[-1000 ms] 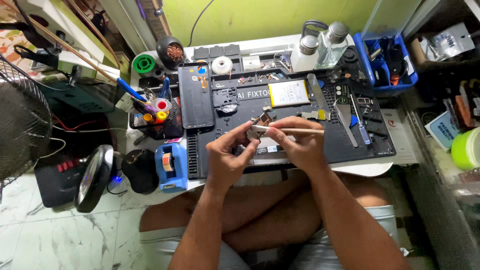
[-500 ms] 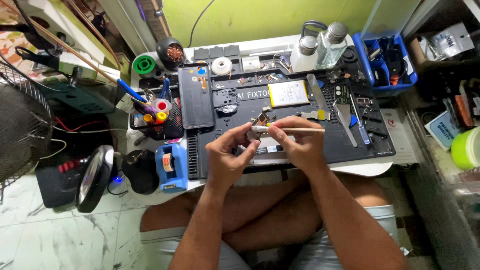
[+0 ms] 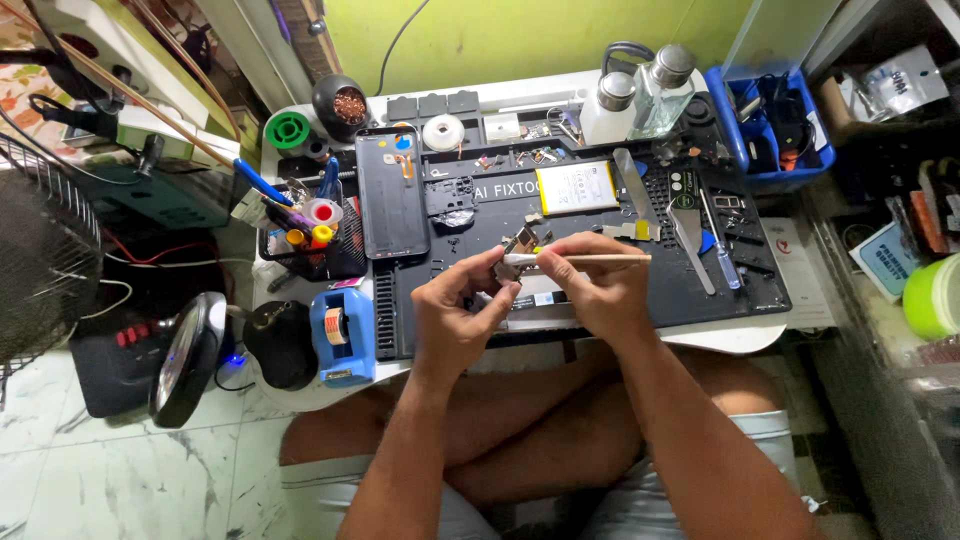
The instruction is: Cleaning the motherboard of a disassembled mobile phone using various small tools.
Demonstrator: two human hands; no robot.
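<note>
left hand (image 3: 455, 325) pinches small part (image 3: 518, 243) | right hand (image 3: 600, 285) pinches brush (image 3: 580, 259) (tip touching part)

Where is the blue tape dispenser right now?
In the head view, the blue tape dispenser stands at the work mat's left edge, just left of the left hand, below the black mesh pen holder.

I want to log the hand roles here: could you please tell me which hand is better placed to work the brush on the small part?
Probably the right hand: it already holds the thin wooden-handled brush, bristles at the small metal part pinched by the left hand.
</note>
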